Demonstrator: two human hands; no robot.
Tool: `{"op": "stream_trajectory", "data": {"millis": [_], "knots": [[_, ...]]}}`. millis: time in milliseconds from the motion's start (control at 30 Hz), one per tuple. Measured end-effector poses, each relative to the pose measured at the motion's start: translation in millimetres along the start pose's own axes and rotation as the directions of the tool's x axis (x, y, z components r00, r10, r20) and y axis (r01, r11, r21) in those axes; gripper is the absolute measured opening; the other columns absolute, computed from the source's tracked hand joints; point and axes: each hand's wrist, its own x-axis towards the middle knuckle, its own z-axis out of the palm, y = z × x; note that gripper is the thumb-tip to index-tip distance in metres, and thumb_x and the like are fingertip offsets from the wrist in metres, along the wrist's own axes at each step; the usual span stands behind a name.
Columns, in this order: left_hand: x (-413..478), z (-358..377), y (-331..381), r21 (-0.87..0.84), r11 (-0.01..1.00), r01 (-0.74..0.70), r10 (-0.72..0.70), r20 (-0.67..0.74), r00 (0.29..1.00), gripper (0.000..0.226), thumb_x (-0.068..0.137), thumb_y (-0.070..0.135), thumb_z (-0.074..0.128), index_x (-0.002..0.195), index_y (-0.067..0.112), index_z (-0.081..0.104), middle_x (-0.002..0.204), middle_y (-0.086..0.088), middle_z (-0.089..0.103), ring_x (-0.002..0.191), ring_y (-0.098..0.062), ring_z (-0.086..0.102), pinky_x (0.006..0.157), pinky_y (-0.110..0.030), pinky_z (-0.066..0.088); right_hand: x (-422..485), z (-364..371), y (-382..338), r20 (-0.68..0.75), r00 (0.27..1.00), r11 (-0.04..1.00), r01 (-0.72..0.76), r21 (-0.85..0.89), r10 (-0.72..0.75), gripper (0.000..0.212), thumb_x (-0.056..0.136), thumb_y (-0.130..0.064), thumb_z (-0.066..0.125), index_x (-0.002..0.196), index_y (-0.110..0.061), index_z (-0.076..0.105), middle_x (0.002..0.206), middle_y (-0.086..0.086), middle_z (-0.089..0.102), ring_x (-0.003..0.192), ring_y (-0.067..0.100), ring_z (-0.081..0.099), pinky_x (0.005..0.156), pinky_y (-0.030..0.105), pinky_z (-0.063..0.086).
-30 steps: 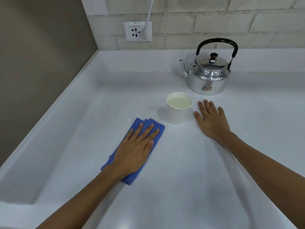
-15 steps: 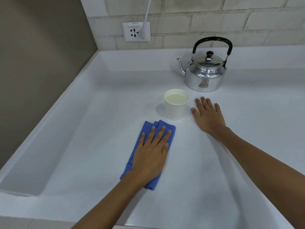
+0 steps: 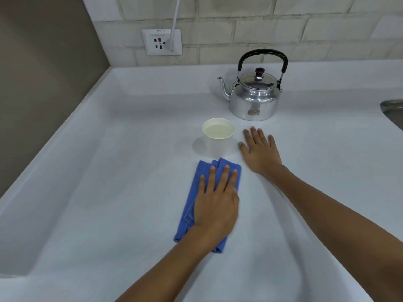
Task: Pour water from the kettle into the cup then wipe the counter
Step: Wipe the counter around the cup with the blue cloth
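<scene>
A silver kettle with a black handle stands at the back of the white counter, spout to the left. In front of it is a white paper cup filled with water. My left hand lies flat, fingers spread, pressing on a folded blue cloth just in front of the cup. The cloth's far edge almost reaches the cup's base. My right hand rests palm down on the counter right of the cup, holding nothing.
A wall socket with a white cable plugged in sits on the tiled back wall. The rim of a metal sink shows at the right edge. The counter has a raised lip along the left side.
My left hand has slid the blue cloth to the right and forward, ending right in front of the cup. My right hand, the cup and the kettle have stayed put.
</scene>
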Motion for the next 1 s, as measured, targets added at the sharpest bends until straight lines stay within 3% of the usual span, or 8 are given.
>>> {"op": "stream_trajectory", "data": {"millis": [167, 233, 333, 433, 633, 767, 933, 1000], "knots": [[13, -3, 22, -0.025, 1.000, -0.001, 0.002, 0.040, 0.999, 0.054, 0.099, 0.031, 0.015, 0.146, 0.020, -0.010, 0.157, -0.001, -0.013, 0.142, -0.027, -0.019, 0.113, -0.043, -0.013, -2, -3, 2, 0.034, 0.999, 0.999, 0.029, 0.016, -0.029, 0.058, 0.097, -0.043, 0.013, 0.147, -0.018, 0.001, 0.159, 0.006, -0.001, 0.146, 0.021, -0.004, 0.118, 0.043, -0.001], [10, -8, 16, -0.111, 0.993, -0.039, 0.044, 0.041, 0.998, 0.052, 0.100, 0.032, 0.014, 0.147, 0.021, -0.005, 0.158, 0.002, -0.010, 0.143, -0.022, -0.017, 0.114, -0.038, -0.012, -5, -11, 4, 0.039, 0.999, 0.988, 0.022, 0.154, -0.029, 0.054, 0.099, -0.037, 0.018, 0.147, -0.016, 0.008, 0.159, 0.006, 0.004, 0.146, 0.020, 0.000, 0.118, 0.041, 0.000], [2, -21, -16, -0.312, 0.947, -0.080, 0.060, -0.075, 0.995, 0.048, 0.100, 0.032, 0.017, 0.147, 0.025, 0.011, 0.158, 0.007, 0.006, 0.145, -0.015, -0.004, 0.115, -0.029, -0.005, -21, -27, 6, -0.055, 0.997, 0.909, -0.033, 0.416, 0.061, 0.048, 0.099, -0.026, 0.028, 0.144, -0.010, 0.023, 0.156, 0.009, 0.018, 0.145, 0.021, 0.009, 0.118, 0.039, 0.005], [10, -37, -65, -0.330, 0.944, 0.000, -0.081, -0.232, 0.969, 0.045, 0.099, 0.029, 0.025, 0.144, 0.023, 0.027, 0.154, 0.003, 0.024, 0.144, -0.017, 0.013, 0.114, -0.029, 0.006, -53, -41, -2, -0.154, 0.978, 0.850, -0.040, 0.525, 0.141, 0.047, 0.097, -0.020, 0.038, 0.141, -0.006, 0.031, 0.154, 0.011, 0.025, 0.144, 0.023, 0.012, 0.117, 0.036, 0.009], [83, -42, -105, -0.150, 0.977, 0.153, -0.170, -0.109, 0.979, 0.048, 0.100, 0.030, 0.022, 0.146, 0.017, 0.020, 0.156, -0.006, 0.017, 0.144, -0.027, 0.009, 0.116, -0.041, 0.011, -116, -28, -80, 0.010, 0.995, 0.914, 0.092, 0.396, -0.104, 0.066, 0.096, -0.036, 0.036, 0.147, -0.007, 0.005, 0.158, 0.010, -0.005, 0.144, 0.024, -0.011, 0.117, 0.032, -0.005], [114, -31, -99, -0.074, 0.989, 0.131, -0.134, -0.036, 0.990, 0.050, 0.099, 0.032, 0.019, 0.146, 0.017, 0.014, 0.157, -0.007, 0.011, 0.144, -0.028, 0.005, 0.117, -0.043, 0.009, -129, -8, -113, 0.040, 0.996, 0.963, 0.069, 0.261, -0.082, 0.072, 0.095, -0.049, 0.021, 0.145, -0.007, -0.011, 0.154, 0.011, -0.023, 0.141, 0.026, -0.026, 0.114, 0.036, -0.017], [115, -16, -96, 0.030, 0.991, 0.128, -0.128, -0.012, 0.992, 0.051, 0.099, 0.032, 0.014, 0.147, 0.015, 0.012, 0.158, -0.009, 0.009, 0.144, -0.029, 0.004, 0.117, -0.044, 0.007, -136, -3, -111, -0.009, 0.998, 0.984, 0.064, 0.166, -0.064, 0.067, 0.096, -0.046, 0.017, 0.146, -0.010, -0.007, 0.156, 0.011, -0.016, 0.142, 0.029, -0.020, 0.110, 0.047, -0.021], [115, -16, -96, 0.056, 0.991, 0.122, -0.122, -0.014, 0.992, 0.051, 0.099, 0.031, 0.014, 0.147, 0.015, 0.011, 0.158, -0.009, 0.007, 0.145, -0.029, 0.004, 0.117, -0.044, 0.007, -142, -7, -105, -0.027, 0.997, 0.993, 0.080, 0.089, -0.078, 0.064, 0.093, -0.045, 0.020, 0.146, -0.008, 0.015, 0.157, 0.013, 0.009, 0.144, 0.031, 0.004, 0.114, 0.054, 0.001]]}}
